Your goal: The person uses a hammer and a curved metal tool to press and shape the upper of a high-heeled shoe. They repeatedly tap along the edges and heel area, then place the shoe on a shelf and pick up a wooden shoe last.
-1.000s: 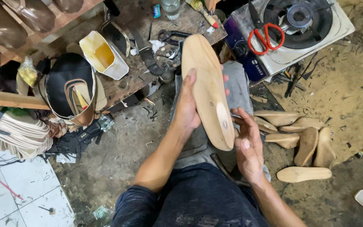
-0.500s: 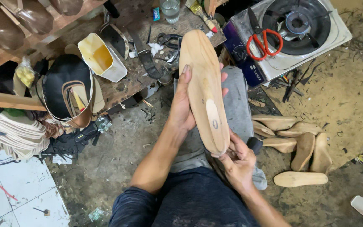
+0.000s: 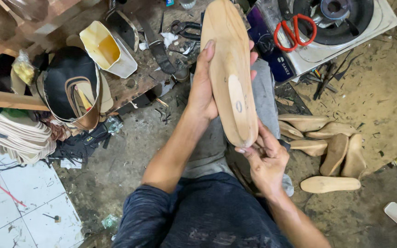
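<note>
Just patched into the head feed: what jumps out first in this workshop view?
The long pale wooden sole, held up at centre frame, left hand gripping its side, right hand pinching its near end. Next, the red-handled scissors on the round machine top right, then the heap of wooden soles on the dirt floor to the right.

left hand (image 3: 203,92) grips wooden sole (image 3: 230,73) | right hand (image 3: 265,158) at its heel | red scissors (image 3: 295,30) beyond
</note>
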`<state>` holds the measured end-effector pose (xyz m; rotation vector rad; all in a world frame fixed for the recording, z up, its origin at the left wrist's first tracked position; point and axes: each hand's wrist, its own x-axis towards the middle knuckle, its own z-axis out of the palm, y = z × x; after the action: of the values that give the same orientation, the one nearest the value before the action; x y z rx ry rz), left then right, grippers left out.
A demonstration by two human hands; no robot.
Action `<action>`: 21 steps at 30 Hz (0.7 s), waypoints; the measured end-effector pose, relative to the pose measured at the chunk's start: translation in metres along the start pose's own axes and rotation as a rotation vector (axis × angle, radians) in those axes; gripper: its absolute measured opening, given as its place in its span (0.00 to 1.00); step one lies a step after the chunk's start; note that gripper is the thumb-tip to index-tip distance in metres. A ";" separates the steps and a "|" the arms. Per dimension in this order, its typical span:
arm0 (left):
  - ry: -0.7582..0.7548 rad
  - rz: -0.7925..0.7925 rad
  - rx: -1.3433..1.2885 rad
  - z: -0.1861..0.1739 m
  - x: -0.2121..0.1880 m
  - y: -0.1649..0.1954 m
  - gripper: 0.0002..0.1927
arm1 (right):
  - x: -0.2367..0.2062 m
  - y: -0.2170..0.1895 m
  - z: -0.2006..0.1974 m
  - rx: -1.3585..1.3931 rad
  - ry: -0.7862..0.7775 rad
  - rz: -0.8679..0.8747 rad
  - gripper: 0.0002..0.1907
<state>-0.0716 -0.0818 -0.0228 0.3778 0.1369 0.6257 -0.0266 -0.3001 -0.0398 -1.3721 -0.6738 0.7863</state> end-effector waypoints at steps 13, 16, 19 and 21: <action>-0.055 -0.004 -0.114 -0.007 0.019 0.001 0.38 | 0.018 -0.020 0.003 0.055 -0.028 -0.012 0.36; -0.047 0.000 -0.114 -0.007 0.018 0.001 0.38 | 0.020 -0.020 0.002 0.064 -0.032 -0.001 0.36; -0.046 0.014 -0.103 -0.008 0.018 0.000 0.37 | 0.021 -0.017 0.001 0.090 -0.036 0.002 0.35; -0.049 0.021 -0.091 -0.009 0.018 0.000 0.37 | 0.021 -0.015 0.000 0.096 -0.036 0.002 0.35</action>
<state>-0.0590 -0.0685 -0.0309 0.3068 0.0571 0.6410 -0.0129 -0.2832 -0.0251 -1.2748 -0.6543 0.8363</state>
